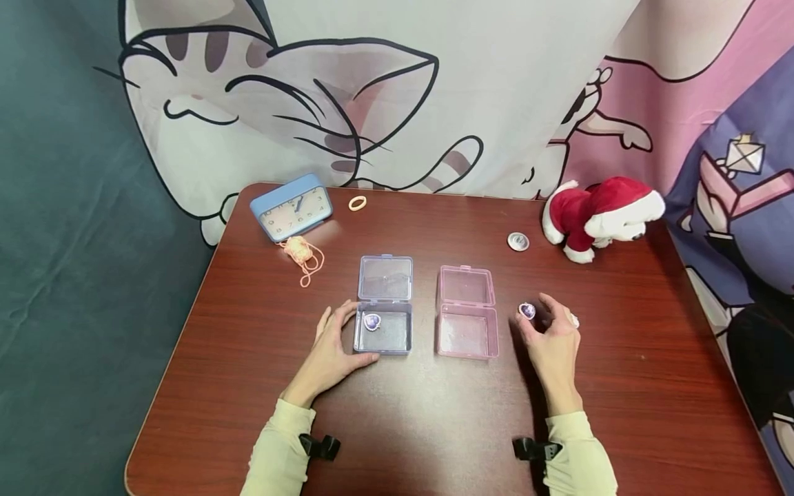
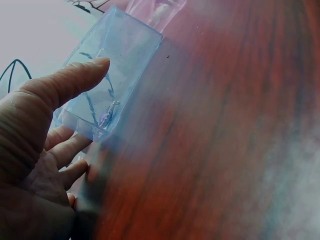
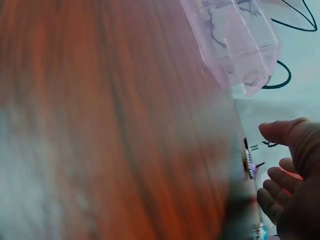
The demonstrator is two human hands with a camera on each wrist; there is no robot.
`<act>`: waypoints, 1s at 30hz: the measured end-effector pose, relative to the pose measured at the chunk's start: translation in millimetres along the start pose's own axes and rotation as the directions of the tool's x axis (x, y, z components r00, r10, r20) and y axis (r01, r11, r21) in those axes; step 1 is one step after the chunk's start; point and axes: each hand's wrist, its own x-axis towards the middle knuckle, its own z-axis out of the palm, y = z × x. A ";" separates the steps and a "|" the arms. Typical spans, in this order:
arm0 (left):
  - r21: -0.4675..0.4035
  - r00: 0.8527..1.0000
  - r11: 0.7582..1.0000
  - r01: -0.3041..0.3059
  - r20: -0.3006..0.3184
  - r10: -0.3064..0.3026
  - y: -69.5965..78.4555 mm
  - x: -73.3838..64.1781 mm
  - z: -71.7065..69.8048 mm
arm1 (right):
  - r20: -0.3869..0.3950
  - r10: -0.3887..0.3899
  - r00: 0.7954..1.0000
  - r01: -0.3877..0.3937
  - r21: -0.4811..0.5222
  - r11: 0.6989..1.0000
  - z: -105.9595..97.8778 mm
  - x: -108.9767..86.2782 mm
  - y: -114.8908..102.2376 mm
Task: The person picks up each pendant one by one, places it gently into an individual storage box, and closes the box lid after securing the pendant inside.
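A clear blue plastic box (image 1: 383, 346) stands with its lid (image 1: 385, 278) raised. Inside lies a purple heart-shaped gem with a silvery edge (image 1: 372, 322). My left hand (image 1: 335, 351) holds this box at its left side, thumb along the front wall and fingers at the back left corner; the left wrist view shows the thumb (image 2: 75, 80) over the wall. A second purple gem (image 1: 526, 311) is at the fingertips of my right hand (image 1: 554, 341). In the right wrist view that gem (image 3: 250, 162) shows beyond the spread thumb and fingers, not gripped.
Between the hands stands a clear pink box (image 1: 467, 353), lid up. Farther back are a blue clock (image 1: 294, 207), peach yarn (image 1: 300, 251), a cream ring (image 1: 357, 203), a round silver piece (image 1: 517, 241) and a plush dog (image 1: 598, 217). A small pale thing (image 1: 575, 321) shows beside the right hand.
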 end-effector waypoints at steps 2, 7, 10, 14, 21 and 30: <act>-0.003 1.000 1.000 -0.007 -0.005 0.007 -0.1 0.3 0.1 | 0.025 0.023 0.999 -0.023 -0.015 1.000 2.0 -0.4 3.1; -0.004 1.000 1.000 -0.013 -0.007 0.013 -0.3 0.7 0.3 | 0.057 0.022 0.998 -0.021 -0.015 1.000 6.5 0.4 9.2; -0.003 1.000 1.000 -0.010 -0.009 0.010 -0.7 0.6 0.4 | 0.065 0.022 0.998 -0.021 -0.015 1.000 8.4 1.4 10.9; -0.004 1.000 1.000 -0.007 -0.007 0.007 -0.7 0.9 0.5 | 0.069 0.043 0.997 -0.042 -0.022 0.999 10.3 2.2 11.5; -0.010 1.000 1.000 0.007 0.001 -0.007 1.7 1.7 -0.1 | 0.058 0.058 0.997 -0.058 -0.004 0.998 9.8 2.9 10.4; -0.010 1.000 1.000 0.023 0.002 -0.023 1.2 0.4 -0.3 | 0.042 0.032 0.999 -0.032 -0.009 0.999 10.5 3.6 12.3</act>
